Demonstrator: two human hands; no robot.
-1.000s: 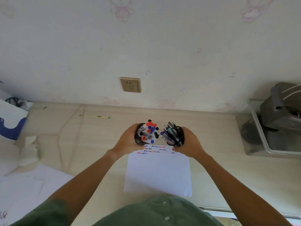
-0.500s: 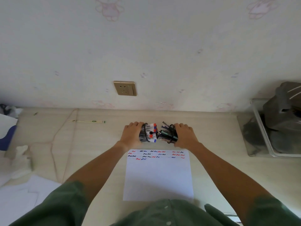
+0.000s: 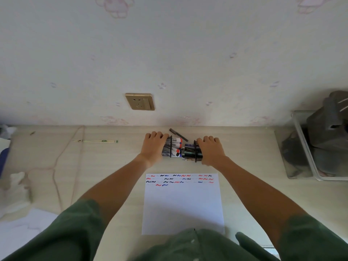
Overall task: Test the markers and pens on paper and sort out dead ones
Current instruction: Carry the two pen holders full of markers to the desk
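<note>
Fingers (image 3: 156, 135) of the left hand (image 3: 153, 147) curl over one mesh cup (image 3: 167, 148), the right hand (image 3: 211, 150) grips the other (image 3: 198, 152), both tipped mouth-to-mouth on the desk (image 3: 113, 162) beyond the scribbled paper (image 3: 183, 204); better tilt slowly, lest pens (image 3: 185, 150) scatter.

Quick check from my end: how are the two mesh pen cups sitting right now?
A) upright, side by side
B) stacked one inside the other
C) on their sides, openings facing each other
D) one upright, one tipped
C: the left hand and right hand each grip a mesh cup lying sideways on the desk, and the pens point toward one another.
</note>
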